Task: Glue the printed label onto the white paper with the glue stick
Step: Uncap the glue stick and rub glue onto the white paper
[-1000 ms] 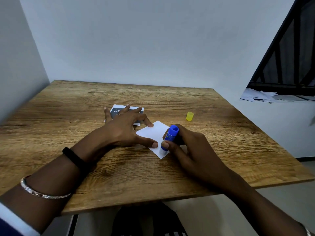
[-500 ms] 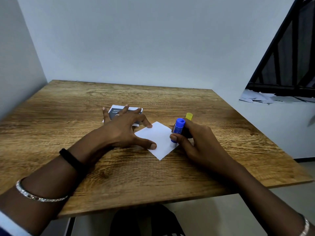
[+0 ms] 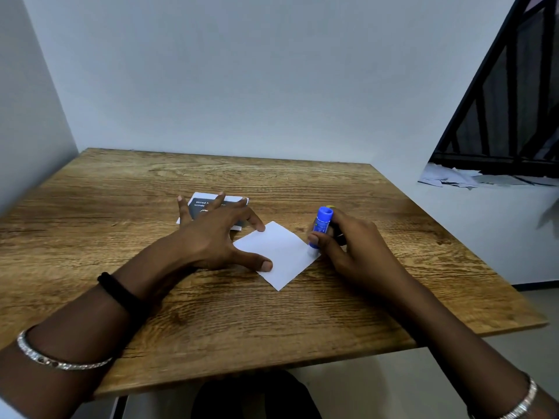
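A small white paper (image 3: 279,254) lies turned like a diamond in the middle of the wooden table (image 3: 272,322). My left hand (image 3: 219,237) is spread flat, with thumb and index finger pinning the paper's left side. Under its fingers lies the printed label (image 3: 198,207), dark with white text and a white border, partly hidden. My right hand (image 3: 351,246) grips the blue glue stick (image 3: 320,226), which stands nearly upright with its tip on the paper's right corner.
The glue stick's yellow cap (image 3: 330,206) peeks out just behind the stick. Walls close off the table at the back and left. Loose paper scraps (image 3: 447,176) lie on a ledge at the right, beyond the table's edge.
My right hand has carried the glue stick from the paper's near-right edge to its right corner. The left hand has stayed pressed on the paper and label.
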